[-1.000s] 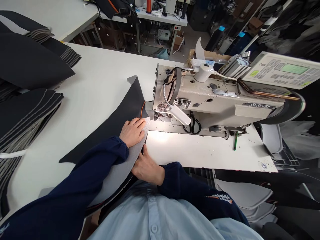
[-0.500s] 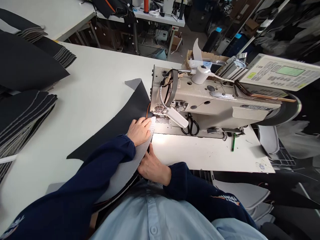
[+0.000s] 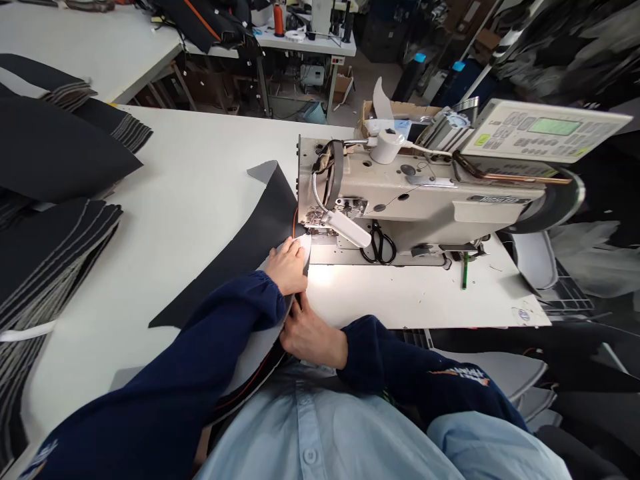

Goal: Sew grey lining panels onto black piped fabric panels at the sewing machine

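Dark fabric (image 3: 225,267) with a grey underside lies under the sewing machine's needle area, a thin orange cord (image 3: 295,221) beside it. My left hand (image 3: 289,267) presses on the light grey layer (image 3: 257,353) just in front of the needle area, fingers close together. Below it, my right hand (image 3: 310,332) grips the edge of the layered fabric near my body, its fingertips partly hidden under the layers. The sewing machine (image 3: 400,180) stands at the right, its small white lamp (image 3: 349,229) lighting the spot by my left fingers.
Black scissors (image 3: 379,243) lie on the machine bed, and a green pen-like object (image 3: 465,270) rests farther right. Stacks of dark fabric pieces (image 3: 55,247) cover the left of the white table (image 3: 185,160). A control panel (image 3: 545,130) sits above the machine.
My left hand has shifted slightly right and down on the fabric, its fingers more bunched. The grey layer has turned a little near the needle area. The whole view has shifted slightly.
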The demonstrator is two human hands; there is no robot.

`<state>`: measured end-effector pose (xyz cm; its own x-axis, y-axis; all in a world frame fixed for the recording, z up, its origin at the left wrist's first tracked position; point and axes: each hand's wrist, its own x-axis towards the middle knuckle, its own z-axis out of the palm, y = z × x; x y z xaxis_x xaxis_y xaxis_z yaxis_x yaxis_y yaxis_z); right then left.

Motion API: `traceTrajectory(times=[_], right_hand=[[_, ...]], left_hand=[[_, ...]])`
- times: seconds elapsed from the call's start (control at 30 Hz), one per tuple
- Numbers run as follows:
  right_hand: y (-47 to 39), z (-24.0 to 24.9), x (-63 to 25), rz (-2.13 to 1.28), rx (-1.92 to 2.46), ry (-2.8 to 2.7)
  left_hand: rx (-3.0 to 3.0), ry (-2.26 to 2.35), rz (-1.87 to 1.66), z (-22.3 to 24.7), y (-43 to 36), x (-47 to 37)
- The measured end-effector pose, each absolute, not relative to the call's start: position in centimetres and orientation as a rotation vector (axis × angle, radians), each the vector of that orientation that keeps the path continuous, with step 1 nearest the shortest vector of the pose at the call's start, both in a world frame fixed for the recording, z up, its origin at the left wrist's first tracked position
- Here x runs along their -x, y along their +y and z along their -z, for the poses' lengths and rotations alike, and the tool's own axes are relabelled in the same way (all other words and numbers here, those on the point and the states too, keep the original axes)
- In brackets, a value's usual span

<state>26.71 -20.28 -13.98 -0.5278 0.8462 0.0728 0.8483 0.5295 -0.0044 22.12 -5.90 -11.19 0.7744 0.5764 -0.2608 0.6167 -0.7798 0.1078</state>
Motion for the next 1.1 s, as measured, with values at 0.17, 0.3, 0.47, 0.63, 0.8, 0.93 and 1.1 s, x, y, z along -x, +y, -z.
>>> traceTrajectory(times=[0.17,0.3,0.47,0.63,0.8,0.93,1.1], right_hand=[[-22.7,13.6,-24.0,0.206,1.542,-2.631],[-23.3,13.6,-23.5,0.174,1.603,-2.622],[-22.7,13.4,-25.0,0.146,1.581,-2.677],[-21.8,13.5,-26.5,0.177,1.563,-2.689],[-20.8,14.0,-27.8,0.203,1.566,-2.678],[-19.9,14.2,-28.9,0.165,1.582,-2.71],[-18.6,14.5,-29.9,0.008,1.6,-2.747]], left_hand=[[-2.758,0.921,0.447,9.3,-8.2,-19.4],[-2.735,0.931,0.542,9.6,-9.0,-19.3],[-2.738,0.987,0.546,10.1,-8.5,-21.3],[-2.773,0.989,0.495,10.6,-7.6,-23.0],[-2.731,1.046,0.473,10.7,-6.8,-24.1],[-2.709,0.966,0.533,10.0,-7.3,-23.7],[-2.739,0.913,0.539,9.7,-7.8,-22.9]])
